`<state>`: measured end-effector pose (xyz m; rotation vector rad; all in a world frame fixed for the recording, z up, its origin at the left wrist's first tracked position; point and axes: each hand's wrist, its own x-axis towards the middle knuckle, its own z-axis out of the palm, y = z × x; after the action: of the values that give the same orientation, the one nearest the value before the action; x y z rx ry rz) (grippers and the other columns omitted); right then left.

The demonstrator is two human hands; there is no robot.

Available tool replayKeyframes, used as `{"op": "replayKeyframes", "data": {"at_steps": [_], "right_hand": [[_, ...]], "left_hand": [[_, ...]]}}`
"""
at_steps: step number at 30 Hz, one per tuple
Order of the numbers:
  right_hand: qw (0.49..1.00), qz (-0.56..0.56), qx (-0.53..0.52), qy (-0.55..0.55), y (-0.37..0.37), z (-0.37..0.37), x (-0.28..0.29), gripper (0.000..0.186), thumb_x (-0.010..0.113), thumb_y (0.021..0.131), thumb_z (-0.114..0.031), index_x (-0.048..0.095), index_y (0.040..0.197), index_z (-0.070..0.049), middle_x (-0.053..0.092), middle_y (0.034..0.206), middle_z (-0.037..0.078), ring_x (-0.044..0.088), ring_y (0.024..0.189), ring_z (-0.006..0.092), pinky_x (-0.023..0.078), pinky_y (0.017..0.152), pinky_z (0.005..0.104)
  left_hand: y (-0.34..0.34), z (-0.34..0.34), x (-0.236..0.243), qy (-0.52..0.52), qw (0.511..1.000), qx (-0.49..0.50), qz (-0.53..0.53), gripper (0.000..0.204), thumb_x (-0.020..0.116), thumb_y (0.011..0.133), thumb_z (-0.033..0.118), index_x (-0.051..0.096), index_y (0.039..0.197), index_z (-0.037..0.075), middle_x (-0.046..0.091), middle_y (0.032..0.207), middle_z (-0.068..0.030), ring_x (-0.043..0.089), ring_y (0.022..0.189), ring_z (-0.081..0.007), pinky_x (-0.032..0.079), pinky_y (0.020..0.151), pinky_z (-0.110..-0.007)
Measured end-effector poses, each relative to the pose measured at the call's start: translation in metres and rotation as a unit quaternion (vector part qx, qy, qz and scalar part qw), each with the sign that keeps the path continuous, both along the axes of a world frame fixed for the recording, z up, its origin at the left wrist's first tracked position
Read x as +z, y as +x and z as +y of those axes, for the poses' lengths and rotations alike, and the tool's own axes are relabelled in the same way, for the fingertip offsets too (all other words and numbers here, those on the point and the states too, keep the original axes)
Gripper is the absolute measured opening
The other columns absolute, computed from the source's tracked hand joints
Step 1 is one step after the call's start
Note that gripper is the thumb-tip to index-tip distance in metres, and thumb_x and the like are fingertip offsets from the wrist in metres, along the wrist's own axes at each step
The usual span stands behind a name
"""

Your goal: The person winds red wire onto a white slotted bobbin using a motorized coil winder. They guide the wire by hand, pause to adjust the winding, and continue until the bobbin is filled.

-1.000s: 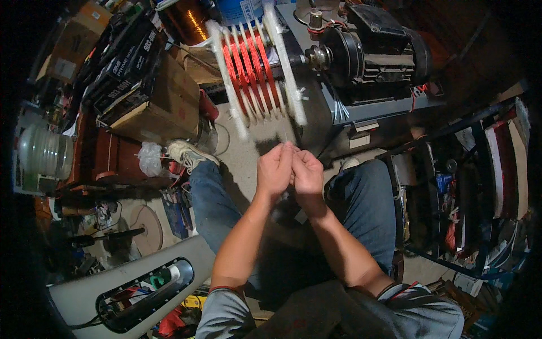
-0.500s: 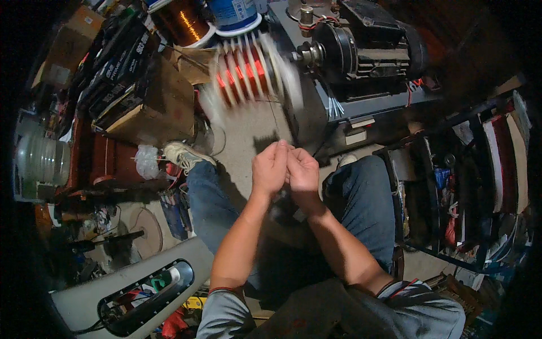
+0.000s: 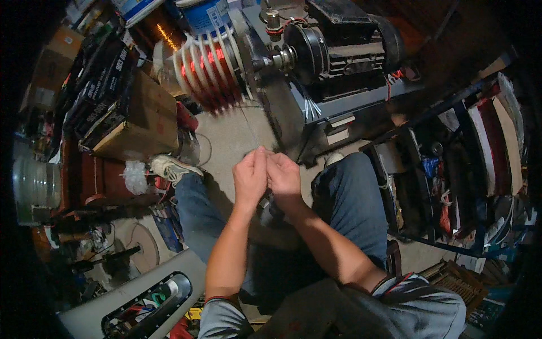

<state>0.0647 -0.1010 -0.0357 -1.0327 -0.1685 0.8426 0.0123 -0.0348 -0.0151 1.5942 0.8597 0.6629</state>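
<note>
My left hand (image 3: 250,178) and my right hand (image 3: 284,179) are held together between my knees, thumbs and fingers pinched. A thin wire (image 3: 247,120) runs from my fingertips up to a ribbed winding former (image 3: 208,72). Red-copper windings fill the grooves between the former's pale discs, and its edges are blurred by motion. The former sits on a shaft beside a dark electric motor (image 3: 347,48) on a bench. How the wire lies inside my fingers is hidden.
Behind the former stand a spool of copper wire (image 3: 165,38) and a blue bucket (image 3: 204,17). Cardboard boxes (image 3: 141,121) are stacked at the left. A dark rack (image 3: 415,186) of odds and ends stands at the right. A grey panel (image 3: 195,277) lies at lower left.
The former has turned and looks less smeared than before. The whole view has shifted, so things sit further left. My hands keep their pinch on the wire.
</note>
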Motion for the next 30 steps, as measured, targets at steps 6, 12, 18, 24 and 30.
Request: {"op": "replayKeyframes", "data": {"at_steps": [6, 12, 18, 24, 30], "right_hand": [[0.999, 0.031, 0.009, 0.021, -0.001, -0.001, -0.004, 0.022, 0.056, 0.095, -0.016, 0.06, 0.097, 0.006, 0.062, 0.086, 0.002, 0.055, 0.075, 0.0063, 0.045, 0.066, 0.0212], [0.999, 0.036, 0.01, 0.022, -0.001, -0.001, 0.003, 0.019, 0.055, 0.095, -0.014, 0.061, 0.095, 0.004, 0.062, 0.087, 0.003, 0.056, 0.077, 0.0072, 0.045, 0.068, 0.0215], [0.999, 0.016, 0.002, 0.031, 0.0, -0.003, -0.001, 0.016, 0.056, 0.094, -0.011, 0.059, 0.089, 0.003, 0.062, 0.086, 0.003, 0.055, 0.077, 0.0069, 0.045, 0.067, 0.0216], [1.0, 0.013, -0.024, 0.01, -0.001, 0.002, 0.006, 0.018, 0.058, 0.093, -0.017, 0.056, 0.081, -0.005, 0.052, 0.067, -0.004, 0.042, 0.056, 0.0023, 0.033, 0.049, 0.0188], [1.0, -0.011, -0.006, -0.001, 0.001, -0.001, -0.012, 0.018, 0.057, 0.094, -0.014, 0.059, 0.087, 0.003, 0.061, 0.083, 0.002, 0.053, 0.075, 0.005, 0.044, 0.064, 0.0209]], "left_hand": [[0.001, -0.003, 0.005, 0.008, 1.0, 0.005, -0.005, 0.034, 0.049, 0.097, 0.025, 0.066, 0.089, -0.004, 0.065, 0.075, -0.0042, 0.057, 0.068, -0.0087, 0.048, 0.061, -0.025], [-0.001, -0.001, 0.003, 0.03, 0.999, 0.002, 0.014, 0.034, 0.05, 0.097, 0.025, 0.067, 0.088, -0.004, 0.065, 0.074, -0.0038, 0.056, 0.067, -0.0078, 0.047, 0.06, -0.025], [0.002, -0.003, 0.004, 0.027, 0.999, 0.002, -0.019, 0.03, 0.05, 0.096, 0.021, 0.066, 0.087, -0.003, 0.065, 0.069, -0.0076, 0.056, 0.065, -0.0086, 0.048, 0.061, -0.027], [0.003, -0.003, 0.001, 0.011, 1.0, 0.006, -0.014, 0.031, 0.051, 0.096, 0.021, 0.065, 0.086, -0.004, 0.064, 0.068, -0.0056, 0.054, 0.063, -0.0066, 0.046, 0.058, -0.025], [0.003, -0.003, -0.001, -0.015, 1.0, -0.002, -0.024, 0.033, 0.05, 0.097, 0.024, 0.066, 0.087, -0.003, 0.064, 0.07, -0.0038, 0.054, 0.064, -0.0068, 0.046, 0.058, -0.025]]}}
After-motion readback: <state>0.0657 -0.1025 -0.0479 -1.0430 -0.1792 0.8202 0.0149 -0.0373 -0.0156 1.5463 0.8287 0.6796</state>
